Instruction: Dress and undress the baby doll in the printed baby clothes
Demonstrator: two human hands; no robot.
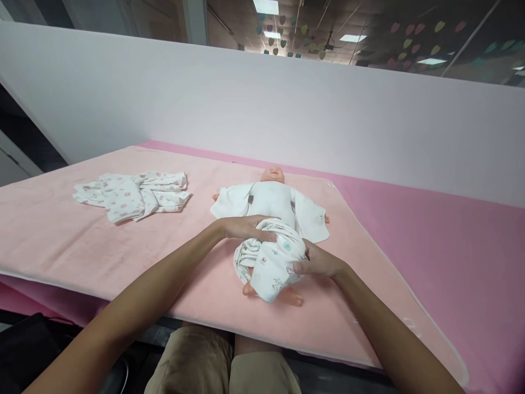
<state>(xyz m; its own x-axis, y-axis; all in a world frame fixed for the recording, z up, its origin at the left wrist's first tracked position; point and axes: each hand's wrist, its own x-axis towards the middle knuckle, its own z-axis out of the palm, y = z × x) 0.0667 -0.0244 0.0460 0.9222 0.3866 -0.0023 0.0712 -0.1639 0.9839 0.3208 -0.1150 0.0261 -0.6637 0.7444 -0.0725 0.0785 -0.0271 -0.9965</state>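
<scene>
A baby doll [273, 174] lies on its back with its feet toward me, its torso and arms covered by a plain white top [271, 198]. Over its legs is a bunched white baby garment [275, 269] with small printed pictures; its exact kind is hard to tell. My left hand [251, 227] grips the garment's upper left edge, thumb on top. On the other side, my right hand [319, 260] pinches the garment's right edge. Both of the doll's feet [292, 297] stick out below the cloth. Some of my fingers are hidden behind the fabric.
A second printed baby garment [133, 197] lies spread at the left on the pink blanket [197, 262]. Under the blanket is a darker pink mat [430, 235]. A white partition [262, 104] stands behind. My knees are below the table's front edge.
</scene>
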